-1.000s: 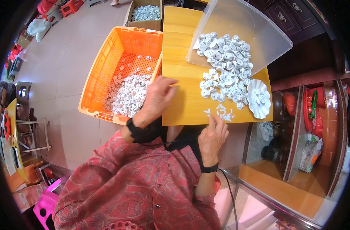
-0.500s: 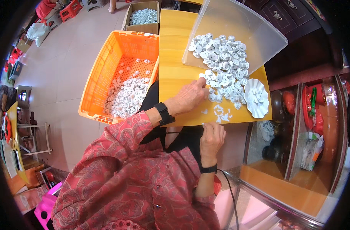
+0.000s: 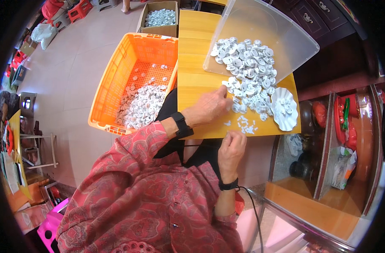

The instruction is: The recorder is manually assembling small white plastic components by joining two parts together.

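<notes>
Dozens of white parts (image 3: 248, 69) are lying heaped in and before a translucent bin (image 3: 296, 48) on a yellow table (image 3: 196, 55), where a person (image 3: 137, 189) in red is working. From where I am standing, markings on a shelved packet (image 3: 342, 169) are looking too small to read. Along the table's left edge, an orange crate (image 3: 110, 86) is holding more white pieces (image 3: 142, 105), a strip of yellow tabletop leaving room between crate and heap. The left hand (image 3: 209, 108) is sitting at the heap's near-left side, fingers bending; whether they are pinching a part I cannot tell. The right hand (image 3: 231, 151) is hanging at the front edge, fingers curling together, their grip hidden, just beside small white slivers (image 3: 246, 125) and near a scalloped dish (image 3: 286, 123)
</notes>
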Action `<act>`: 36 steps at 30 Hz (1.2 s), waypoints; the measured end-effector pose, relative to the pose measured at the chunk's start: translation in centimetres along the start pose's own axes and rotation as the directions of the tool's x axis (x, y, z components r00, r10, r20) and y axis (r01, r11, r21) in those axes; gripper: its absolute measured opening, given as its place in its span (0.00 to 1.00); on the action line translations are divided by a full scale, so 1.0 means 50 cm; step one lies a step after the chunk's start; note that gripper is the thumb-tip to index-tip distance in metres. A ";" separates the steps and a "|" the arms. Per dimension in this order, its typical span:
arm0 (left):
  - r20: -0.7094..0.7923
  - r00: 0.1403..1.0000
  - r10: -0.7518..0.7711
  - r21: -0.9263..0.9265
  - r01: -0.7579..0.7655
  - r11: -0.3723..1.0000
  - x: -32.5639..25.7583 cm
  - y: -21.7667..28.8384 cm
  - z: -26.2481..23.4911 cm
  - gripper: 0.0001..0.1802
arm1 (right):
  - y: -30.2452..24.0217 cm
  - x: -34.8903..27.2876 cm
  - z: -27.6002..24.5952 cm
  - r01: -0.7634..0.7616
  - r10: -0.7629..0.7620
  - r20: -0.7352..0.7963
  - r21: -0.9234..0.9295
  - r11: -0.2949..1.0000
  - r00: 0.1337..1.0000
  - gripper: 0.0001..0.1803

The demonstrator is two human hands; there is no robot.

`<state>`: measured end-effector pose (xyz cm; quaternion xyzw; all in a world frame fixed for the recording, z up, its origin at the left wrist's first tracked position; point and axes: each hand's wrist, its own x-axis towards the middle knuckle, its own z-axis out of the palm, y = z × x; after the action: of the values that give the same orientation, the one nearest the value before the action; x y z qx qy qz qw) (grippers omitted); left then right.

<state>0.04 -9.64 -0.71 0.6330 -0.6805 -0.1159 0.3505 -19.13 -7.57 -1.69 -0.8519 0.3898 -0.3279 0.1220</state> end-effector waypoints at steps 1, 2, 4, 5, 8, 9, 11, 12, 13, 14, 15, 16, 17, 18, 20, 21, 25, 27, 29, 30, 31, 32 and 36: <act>0.050 0.999 0.002 0.021 -0.003 1.000 0.002 0.001 0.002 0.10 | -0.002 0.001 -0.001 -0.024 0.024 -0.009 0.028 0.999 1.000 0.06; 0.050 0.999 0.003 0.020 -0.004 1.000 0.004 0.000 0.003 0.10 | -0.005 0.003 -0.003 -0.047 0.048 -0.017 0.056 0.997 0.999 0.05; 0.037 0.999 0.014 0.008 -0.014 1.000 0.005 -0.002 0.005 0.09 | -0.015 0.008 -0.011 -0.092 0.094 -0.012 0.106 0.990 0.995 0.05; 0.037 0.999 0.013 0.008 -0.013 1.000 0.003 -0.004 0.006 0.09 | -0.018 0.009 -0.012 -0.137 0.139 -0.003 0.158 0.978 0.990 0.05; 0.002 1.000 0.018 -0.026 -0.018 1.000 -0.007 -0.011 0.007 0.09 | -0.019 0.003 -0.007 -0.254 0.261 0.008 0.268 0.929 0.965 0.05; -0.029 0.999 0.021 -0.071 -0.023 0.997 -0.012 -0.012 0.005 0.09 | -0.020 0.003 -0.007 -0.255 0.262 0.008 0.269 0.929 0.965 0.05; -0.059 0.998 0.021 -0.115 -0.028 0.993 -0.027 -0.013 0.000 0.10 | -0.025 0.004 -0.006 -0.292 0.315 -0.016 0.335 0.896 0.949 0.04; -0.091 0.996 0.018 -0.171 -0.034 0.985 -0.036 -0.013 -0.004 0.09 | -0.028 0.005 -0.007 -0.292 0.315 -0.014 0.336 0.895 0.949 0.04; -0.123 0.992 0.015 -0.229 -0.043 0.973 -0.043 -0.011 -0.009 0.07 | -0.032 0.007 -0.009 -0.318 0.341 0.002 0.368 0.874 0.940 0.04; -0.121 0.993 0.015 -0.230 -0.043 0.972 -0.051 -0.009 -0.014 0.07 | -0.036 0.009 -0.011 -0.343 0.365 0.020 0.398 0.851 0.931 0.04; 0.063 0.978 -0.198 -0.561 0.199 0.804 -0.058 -0.006 -0.021 0.07 | -0.040 0.011 -0.013 -0.345 0.368 0.021 0.397 0.850 0.930 0.04; 0.303 0.897 -0.321 -0.761 0.431 0.485 -0.067 -0.002 -0.031 0.06 | -0.046 0.013 -0.016 -0.350 0.372 0.031 0.422 0.837 0.928 0.04; 0.305 0.896 -0.322 -0.760 0.433 0.485 -0.079 0.000 -0.037 0.06 | -0.052 0.016 -0.019 -0.355 0.377 0.042 0.445 0.822 0.925 0.04; 0.362 0.870 -0.335 -0.870 0.444 0.213 -0.092 0.003 -0.043 0.08 | -0.058 0.020 -0.022 -0.357 0.378 0.043 0.445 0.821 0.925 0.04; 0.421 0.843 -0.334 -0.904 0.420 -0.079 -0.114 0.010 -0.045 0.09 | -0.073 0.027 -0.028 -0.352 0.370 0.059 0.477 0.805 0.927 0.04; 0.425 0.857 -0.291 -0.900 0.368 -0.232 -0.125 0.014 -0.043 0.12 | -0.077 0.029 -0.029 -0.354 0.371 0.062 0.478 0.804 0.926 0.04; 0.426 0.874 -0.234 -0.850 0.297 -0.435 -0.157 0.012 -0.023 0.16 | -0.098 0.037 -0.035 -0.290 0.282 0.089 0.458 0.840 0.955 0.05; 0.427 0.876 -0.227 -0.836 0.286 -0.467 -0.167 0.010 -0.019 0.15 | -0.105 0.042 -0.035 -0.251 0.230 0.100 0.443 0.861 0.968 0.05; 0.430 0.873 -0.232 -0.830 0.280 -0.483 -0.172 0.013 -0.020 0.15 | -0.108 0.043 -0.035 -0.243 0.214 0.114 0.413 0.878 0.970 0.07; 0.431 0.871 -0.234 -0.826 0.277 -0.490 -0.174 0.013 -0.021 0.15 | -0.109 0.043 -0.035 -0.243 0.214 0.116 0.413 0.878 0.970 0.07; 0.431 0.871 -0.235 -0.826 0.277 -0.491 -0.176 0.013 -0.021 0.15 | -0.109 0.043 -0.034 -0.211 0.179 0.115 0.405 0.890 0.977 0.06; 0.424 0.878 -0.223 -0.827 0.275 -0.490 -0.178 0.011 -0.020 0.15 | -0.109 0.043 -0.034 -0.178 0.144 0.115 0.397 0.900 0.983 0.06; 0.408 0.890 -0.204 -0.826 0.264 -0.499 -0.183 0.011 -0.020 0.15 | -0.117 0.048 -0.037 -0.194 0.157 0.123 0.401 0.895 0.980 0.06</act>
<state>-0.21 -0.65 -2.68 0.1817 -0.1021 -0.7184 0.6636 -15.77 -5.35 3.55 -0.7821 0.3816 -0.3523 0.3444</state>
